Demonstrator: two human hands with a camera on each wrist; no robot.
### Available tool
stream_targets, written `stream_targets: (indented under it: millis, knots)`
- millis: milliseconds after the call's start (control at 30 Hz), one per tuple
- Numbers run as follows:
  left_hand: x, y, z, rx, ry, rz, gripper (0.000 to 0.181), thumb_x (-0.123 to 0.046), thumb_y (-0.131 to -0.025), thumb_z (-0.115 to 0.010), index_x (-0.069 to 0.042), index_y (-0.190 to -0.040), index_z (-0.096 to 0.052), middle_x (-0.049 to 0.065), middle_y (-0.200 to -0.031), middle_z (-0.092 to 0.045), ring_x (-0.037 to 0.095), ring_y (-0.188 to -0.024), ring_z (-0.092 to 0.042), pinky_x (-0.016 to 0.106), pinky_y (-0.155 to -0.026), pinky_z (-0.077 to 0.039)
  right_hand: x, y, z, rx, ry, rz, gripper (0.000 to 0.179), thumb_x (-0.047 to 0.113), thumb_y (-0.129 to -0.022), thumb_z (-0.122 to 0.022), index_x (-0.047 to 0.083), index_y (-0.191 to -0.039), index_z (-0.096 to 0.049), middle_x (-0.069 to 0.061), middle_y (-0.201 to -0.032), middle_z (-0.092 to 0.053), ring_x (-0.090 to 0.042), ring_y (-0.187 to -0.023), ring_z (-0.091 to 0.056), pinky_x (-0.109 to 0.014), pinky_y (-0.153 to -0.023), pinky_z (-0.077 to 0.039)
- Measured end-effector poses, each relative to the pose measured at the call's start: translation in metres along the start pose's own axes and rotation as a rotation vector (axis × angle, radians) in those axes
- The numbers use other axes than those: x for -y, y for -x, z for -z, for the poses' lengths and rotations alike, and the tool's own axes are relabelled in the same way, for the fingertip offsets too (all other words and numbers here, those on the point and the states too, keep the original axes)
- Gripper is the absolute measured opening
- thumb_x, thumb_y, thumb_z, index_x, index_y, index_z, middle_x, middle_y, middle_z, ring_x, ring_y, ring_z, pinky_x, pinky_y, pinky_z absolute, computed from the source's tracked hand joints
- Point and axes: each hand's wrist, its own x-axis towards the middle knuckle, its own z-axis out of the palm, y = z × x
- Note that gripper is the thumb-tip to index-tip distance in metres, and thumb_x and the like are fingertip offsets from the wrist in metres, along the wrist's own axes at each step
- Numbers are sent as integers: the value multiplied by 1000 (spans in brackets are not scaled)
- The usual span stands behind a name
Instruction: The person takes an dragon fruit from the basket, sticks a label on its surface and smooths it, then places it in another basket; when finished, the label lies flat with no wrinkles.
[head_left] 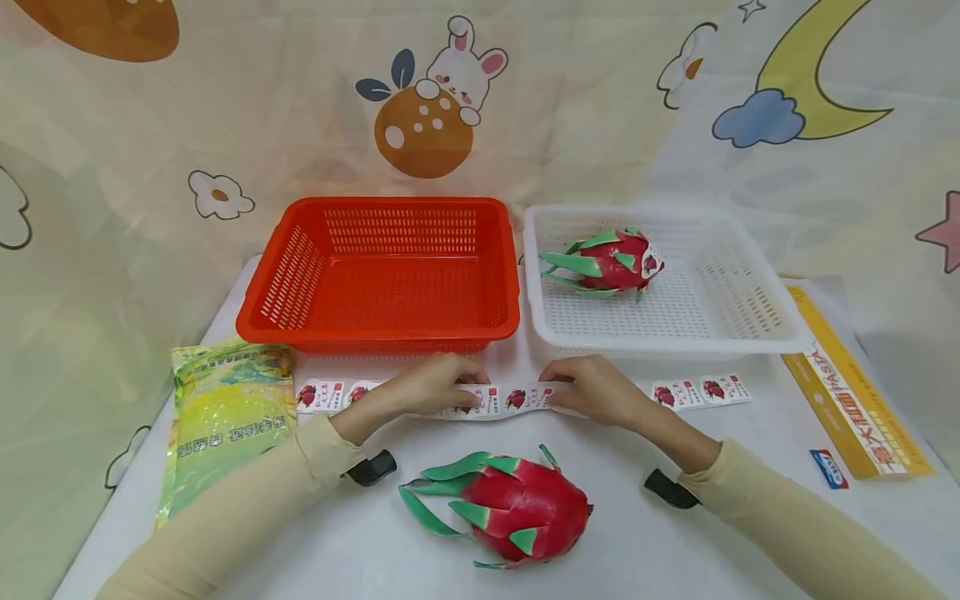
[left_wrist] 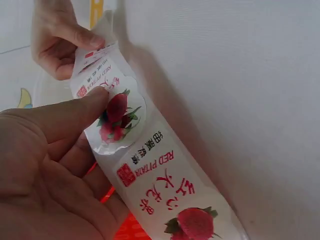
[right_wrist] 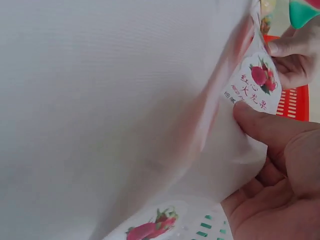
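Note:
A strip of dragon fruit stickers (head_left: 516, 400) runs sideways across the table below the two baskets. My left hand (head_left: 438, 385) pinches it between thumb and fingers. To the right, my right hand (head_left: 596, 387) pinches the same strip, with one printed label showing between the hands. In the left wrist view the thumb (left_wrist: 95, 102) lies over the strip's edge beside a pictured fruit. The right thumb (right_wrist: 250, 116) presses on a label's lettering in the right wrist view. A red dragon fruit (head_left: 532, 510) with green scales lies on the table nearer my body.
An orange-red basket (head_left: 405, 333) stands at the back left. Beside it, a white basket (head_left: 675, 340) holds another dragon fruit (head_left: 611, 260) bearing a sticker. A green-yellow bag (head_left: 228, 417) lies left; a yellow package (head_left: 855, 392) and small blue packet (head_left: 828, 468) lie right.

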Motion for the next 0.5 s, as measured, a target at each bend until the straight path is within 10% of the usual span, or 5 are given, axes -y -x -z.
stream_targets:
  millis: [233,500]
  knots:
    - [6,2,5,49,79,-22,16,-15,-87,-71,-14,-104,-71,-1,-97,-69,12,-88,-59,26,-81,-49,5,10,0,-37,45,2,48,17,-78,-81,11,-122,-65,-4,-114,-70,-22,-105,-65,-38,-87,-57]
    - [4,7,17,99,238,8,19,-14,-89,-68,-11,-108,-68,1,-97,-67,15,-87,-57,26,-78,-47,28,18,9,-286,221,470,55,16,-67,-89,13,-118,-67,-2,-117,-67,-18,-107,-64,-34,-82,-58]
